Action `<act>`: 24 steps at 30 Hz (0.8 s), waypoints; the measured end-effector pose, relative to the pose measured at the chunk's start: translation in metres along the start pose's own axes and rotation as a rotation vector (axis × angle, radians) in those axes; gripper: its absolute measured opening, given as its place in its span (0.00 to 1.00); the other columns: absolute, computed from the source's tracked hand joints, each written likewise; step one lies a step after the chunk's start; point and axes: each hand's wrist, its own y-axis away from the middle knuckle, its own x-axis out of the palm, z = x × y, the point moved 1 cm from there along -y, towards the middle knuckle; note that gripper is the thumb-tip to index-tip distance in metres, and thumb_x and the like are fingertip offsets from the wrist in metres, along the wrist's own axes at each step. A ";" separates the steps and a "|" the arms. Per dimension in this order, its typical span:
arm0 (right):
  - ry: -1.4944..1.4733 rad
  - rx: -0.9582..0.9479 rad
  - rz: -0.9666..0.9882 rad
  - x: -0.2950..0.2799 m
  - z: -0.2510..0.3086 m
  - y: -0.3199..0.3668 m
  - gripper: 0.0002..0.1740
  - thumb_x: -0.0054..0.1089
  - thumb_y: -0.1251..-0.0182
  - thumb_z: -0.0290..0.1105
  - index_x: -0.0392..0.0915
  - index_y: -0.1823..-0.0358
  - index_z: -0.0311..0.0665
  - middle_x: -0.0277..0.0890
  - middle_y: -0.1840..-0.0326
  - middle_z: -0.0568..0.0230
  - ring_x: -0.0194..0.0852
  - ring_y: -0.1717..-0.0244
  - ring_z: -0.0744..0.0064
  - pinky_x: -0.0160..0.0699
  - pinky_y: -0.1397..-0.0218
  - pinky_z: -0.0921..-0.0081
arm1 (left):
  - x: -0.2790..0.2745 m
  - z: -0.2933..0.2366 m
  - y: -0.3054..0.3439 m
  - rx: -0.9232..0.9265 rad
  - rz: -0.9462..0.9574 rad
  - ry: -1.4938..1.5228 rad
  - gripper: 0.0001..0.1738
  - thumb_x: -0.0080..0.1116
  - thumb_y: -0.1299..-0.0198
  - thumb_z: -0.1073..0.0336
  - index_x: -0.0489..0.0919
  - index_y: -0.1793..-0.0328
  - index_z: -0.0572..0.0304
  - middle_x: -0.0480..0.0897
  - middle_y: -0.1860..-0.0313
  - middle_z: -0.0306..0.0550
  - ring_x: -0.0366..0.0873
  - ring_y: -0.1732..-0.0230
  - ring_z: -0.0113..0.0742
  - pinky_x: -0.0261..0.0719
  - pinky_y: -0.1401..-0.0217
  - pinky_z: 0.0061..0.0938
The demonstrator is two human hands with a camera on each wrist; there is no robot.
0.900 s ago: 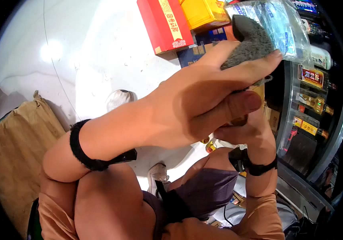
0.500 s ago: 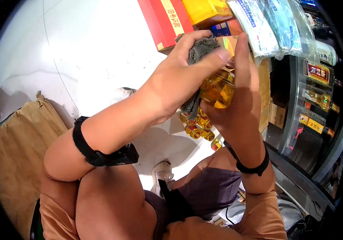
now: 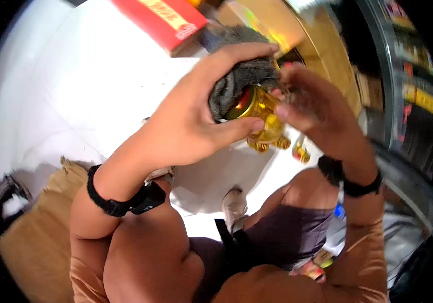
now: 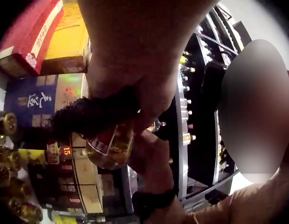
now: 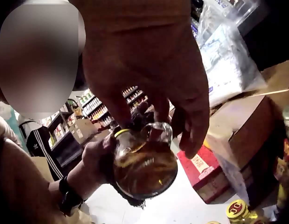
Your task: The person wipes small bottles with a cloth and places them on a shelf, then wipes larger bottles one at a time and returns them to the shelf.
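A round glass bottle (image 3: 267, 108) of amber liquid, with a gold and red cap and a glass ring handle, lies tilted between my hands. My left hand (image 3: 186, 111) grips it by the cap end, thumb along the glass. A dark grey cloth (image 3: 247, 76) is bunched between those fingers and the bottle. Blurred in the head view, my right hand (image 3: 322, 111) is at the bottle's other end. Its fingers (image 5: 193, 126) hang loosely spread over the glass in the right wrist view, one beside the ring handle (image 5: 160, 130).
Several gold-capped bottles (image 4: 6, 161) stand on the floor below. A red box (image 3: 163, 20) and an open cardboard carton (image 3: 262, 22) are beyond my hands. Shelves (image 3: 413, 65) of goods run along the right, and a brown sack (image 3: 40, 222) lies at the left.
The bottle has been turned so its cap now points toward my left hand. The cloth, seen alone in front earlier, is now bunched against it. The head view has shifted.
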 end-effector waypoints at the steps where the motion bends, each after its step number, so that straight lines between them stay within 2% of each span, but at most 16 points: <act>1: 0.118 -0.053 -0.027 -0.008 -0.005 0.004 0.24 0.67 0.38 0.27 0.69 0.42 0.33 0.71 0.51 0.67 0.70 0.52 0.80 0.71 0.52 0.80 | 0.007 -0.001 -0.005 -0.001 0.064 -0.050 0.43 0.70 0.52 0.73 0.64 0.29 0.64 0.67 0.29 0.51 0.64 0.29 0.39 0.58 0.25 0.32; 3: 0.210 -0.045 -0.090 -0.019 -0.022 0.015 0.22 0.67 0.37 0.28 0.71 0.44 0.33 0.72 0.55 0.66 0.72 0.58 0.82 0.71 0.59 0.82 | 0.024 -0.001 -0.015 0.049 0.167 -0.131 0.42 0.69 0.52 0.75 0.63 0.29 0.66 0.68 0.29 0.53 0.64 0.29 0.41 0.59 0.26 0.33; 5: 0.379 -0.079 0.056 -0.025 -0.035 0.027 0.17 0.66 0.35 0.34 0.74 0.50 0.32 0.73 0.65 0.68 0.70 0.69 0.83 0.66 0.69 0.84 | 0.040 -0.001 -0.024 0.056 0.263 -0.188 0.42 0.69 0.52 0.76 0.63 0.29 0.67 0.67 0.29 0.55 0.65 0.29 0.42 0.60 0.26 0.34; 6: 0.354 -0.055 0.030 -0.026 -0.034 0.032 0.17 0.66 0.35 0.34 0.74 0.50 0.32 0.73 0.65 0.68 0.70 0.69 0.83 0.66 0.69 0.84 | 0.048 0.003 -0.026 0.034 0.296 -0.157 0.42 0.69 0.52 0.75 0.63 0.29 0.68 0.67 0.29 0.55 0.65 0.29 0.43 0.60 0.26 0.34; 8: -0.022 0.298 0.057 -0.027 -0.037 0.044 0.15 0.64 0.33 0.38 0.76 0.59 0.33 0.67 0.75 0.71 0.66 0.76 0.81 0.66 0.73 0.84 | 0.064 0.011 -0.030 0.083 0.367 -0.156 0.44 0.71 0.52 0.74 0.62 0.28 0.68 0.66 0.28 0.56 0.64 0.29 0.42 0.59 0.26 0.33; 9: 0.004 0.171 0.108 -0.026 -0.058 0.052 0.14 0.62 0.33 0.38 0.73 0.66 0.34 0.63 0.74 0.71 0.64 0.75 0.80 0.68 0.71 0.83 | 0.071 0.016 -0.030 0.083 0.393 -0.153 0.44 0.71 0.52 0.74 0.62 0.28 0.68 0.66 0.28 0.56 0.64 0.29 0.42 0.59 0.26 0.33; 12: -0.164 0.170 0.145 -0.032 -0.100 0.086 0.13 0.63 0.35 0.35 0.69 0.69 0.35 0.60 0.71 0.71 0.64 0.71 0.79 0.70 0.68 0.82 | 0.090 0.025 -0.026 -0.013 0.482 -0.030 0.44 0.71 0.50 0.70 0.60 0.27 0.68 0.66 0.29 0.57 0.68 0.31 0.45 0.67 0.30 0.35; 13: 0.150 -0.107 0.124 -0.037 -0.126 0.104 0.12 0.64 0.37 0.31 0.68 0.69 0.36 0.60 0.68 0.69 0.63 0.65 0.77 0.70 0.63 0.78 | 0.097 0.024 -0.022 -0.202 0.389 0.026 0.44 0.70 0.48 0.67 0.59 0.27 0.68 0.66 0.29 0.57 0.70 0.33 0.47 0.71 0.33 0.36; 14: 0.115 -0.106 0.124 -0.045 -0.134 0.110 0.12 0.64 0.37 0.31 0.68 0.69 0.36 0.60 0.68 0.69 0.63 0.65 0.77 0.70 0.63 0.78 | 0.086 0.014 -0.032 -0.419 0.282 0.069 0.44 0.69 0.47 0.64 0.59 0.27 0.68 0.66 0.30 0.58 0.72 0.35 0.49 0.76 0.36 0.37; 15: -0.079 0.029 0.056 -0.043 -0.157 0.127 0.14 0.62 0.35 0.35 0.68 0.70 0.36 0.62 0.70 0.68 0.64 0.66 0.76 0.70 0.61 0.76 | 0.083 0.023 -0.029 -0.412 0.261 -0.024 0.44 0.66 0.44 0.59 0.57 0.26 0.66 0.68 0.33 0.59 0.76 0.40 0.53 0.81 0.42 0.40; 16: -0.269 0.162 -0.012 -0.041 -0.178 0.145 0.16 0.61 0.32 0.38 0.67 0.71 0.37 0.64 0.72 0.67 0.65 0.66 0.75 0.70 0.58 0.73 | 0.086 0.022 -0.024 -0.545 0.191 -0.016 0.44 0.65 0.44 0.58 0.56 0.25 0.63 0.69 0.34 0.60 0.76 0.41 0.53 0.80 0.42 0.40; 18: -0.212 0.150 -0.071 -0.034 -0.216 0.180 0.14 0.62 0.33 0.37 0.69 0.69 0.38 0.65 0.69 0.66 0.64 0.65 0.74 0.69 0.56 0.73 | 0.078 0.029 -0.018 -0.663 0.155 0.109 0.37 0.64 0.42 0.70 0.62 0.28 0.63 0.69 0.32 0.55 0.78 0.42 0.45 0.81 0.44 0.34; 20: -0.282 0.220 -0.091 -0.011 -0.259 0.212 0.10 0.63 0.37 0.29 0.69 0.66 0.36 0.61 0.64 0.67 0.61 0.62 0.76 0.63 0.57 0.77 | 0.075 0.031 -0.015 -0.706 0.149 0.051 0.36 0.62 0.40 0.69 0.61 0.27 0.63 0.71 0.35 0.56 0.78 0.42 0.46 0.81 0.43 0.35; 21: -0.355 0.350 -0.138 0.008 -0.267 0.224 0.09 0.62 0.36 0.29 0.69 0.66 0.36 0.62 0.63 0.67 0.61 0.61 0.76 0.63 0.58 0.77 | 0.072 0.036 -0.013 -0.731 0.135 0.046 0.36 0.61 0.40 0.68 0.60 0.27 0.63 0.71 0.36 0.56 0.78 0.43 0.47 0.81 0.43 0.35; 22: -0.369 0.277 -0.119 0.025 -0.282 0.232 0.09 0.62 0.36 0.29 0.70 0.65 0.36 0.62 0.63 0.67 0.62 0.60 0.76 0.64 0.56 0.78 | 0.070 0.038 -0.010 -0.757 0.122 0.038 0.36 0.60 0.40 0.68 0.58 0.26 0.63 0.72 0.37 0.56 0.79 0.43 0.48 0.81 0.43 0.36; 24: -0.582 0.397 -0.196 0.068 -0.308 0.242 0.08 0.63 0.36 0.26 0.71 0.64 0.35 0.63 0.62 0.67 0.64 0.57 0.76 0.65 0.52 0.79 | 0.070 0.041 -0.010 -0.754 0.101 0.030 0.37 0.59 0.39 0.67 0.57 0.26 0.62 0.72 0.38 0.56 0.79 0.44 0.49 0.81 0.44 0.37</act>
